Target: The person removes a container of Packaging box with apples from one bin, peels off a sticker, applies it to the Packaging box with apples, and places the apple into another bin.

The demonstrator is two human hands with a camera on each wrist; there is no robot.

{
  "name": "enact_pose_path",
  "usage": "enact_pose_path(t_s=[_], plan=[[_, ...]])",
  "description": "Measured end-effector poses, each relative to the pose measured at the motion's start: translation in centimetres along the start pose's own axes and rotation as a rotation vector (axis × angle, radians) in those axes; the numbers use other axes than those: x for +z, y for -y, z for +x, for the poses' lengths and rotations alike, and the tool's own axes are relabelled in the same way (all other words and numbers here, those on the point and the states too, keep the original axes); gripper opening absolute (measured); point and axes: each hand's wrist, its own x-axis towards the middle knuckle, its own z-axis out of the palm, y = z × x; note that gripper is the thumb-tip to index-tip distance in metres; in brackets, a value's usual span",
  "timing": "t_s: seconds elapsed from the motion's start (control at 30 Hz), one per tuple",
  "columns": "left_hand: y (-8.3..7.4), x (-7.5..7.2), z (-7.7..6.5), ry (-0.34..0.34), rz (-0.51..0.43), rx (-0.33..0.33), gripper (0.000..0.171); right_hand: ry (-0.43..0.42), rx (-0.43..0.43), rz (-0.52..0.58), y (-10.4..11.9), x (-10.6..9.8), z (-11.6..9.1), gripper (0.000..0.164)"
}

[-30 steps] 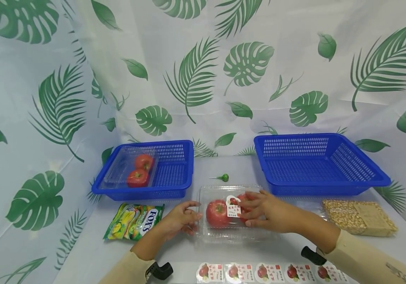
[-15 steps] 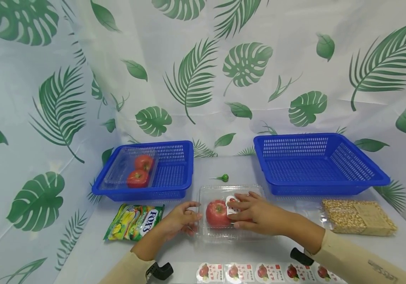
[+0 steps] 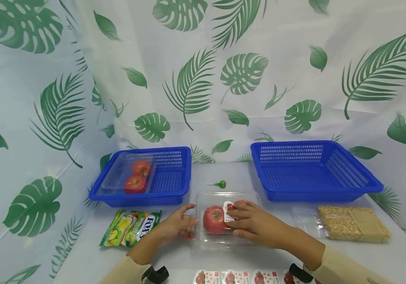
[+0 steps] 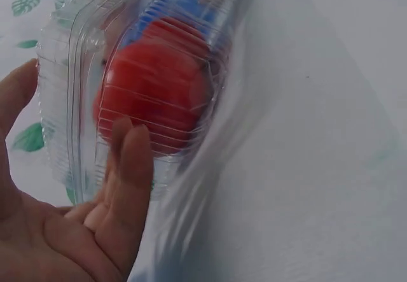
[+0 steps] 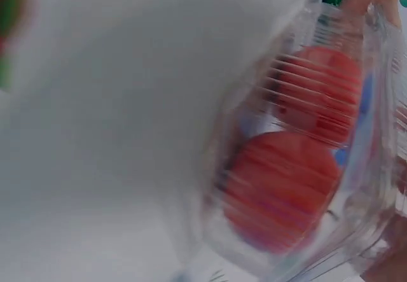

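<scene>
A clear plastic clamshell box [image 3: 204, 196] with two round red fruits [image 3: 214, 219] sits on the table between the hands. On its lid is a white sticker [image 3: 227, 216] with a red fruit print. My right hand [image 3: 259, 225] lies over the lid, its extended fingers resting on the sticker and covering part of it and of the right fruit. My left hand [image 3: 177, 226] is at the box's left side, fingertips right at the edge. In the left wrist view, the left hand's fingers [image 4: 130, 167] reach along the ribbed side wall, with the thumb spread apart.
Behind on the left, a blue basket [image 3: 169, 199] holds another clear box of red fruits. A second blue basket [image 3: 316, 193] stands right. Also around: a FOX'S candy bag [image 3: 130, 228], a green lollipop [image 3: 220, 184], a corn kernel pack [image 3: 353, 224] and a sticker row [image 3: 235, 277] in front.
My right hand has slid left across the lid and now covers more of the sticker. The left hand has stayed at the box's side. The head view has tilted slightly up.
</scene>
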Motion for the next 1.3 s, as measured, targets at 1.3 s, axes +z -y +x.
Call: enact_pose_path(t_s=[1.3], plan=[[-2.8, 0.7, 2.4, -0.138, 0.094, -0.068, 0.065, -0.217, 1.187, 1.091, 1.1, 0.2, -6.3, 0.066]])
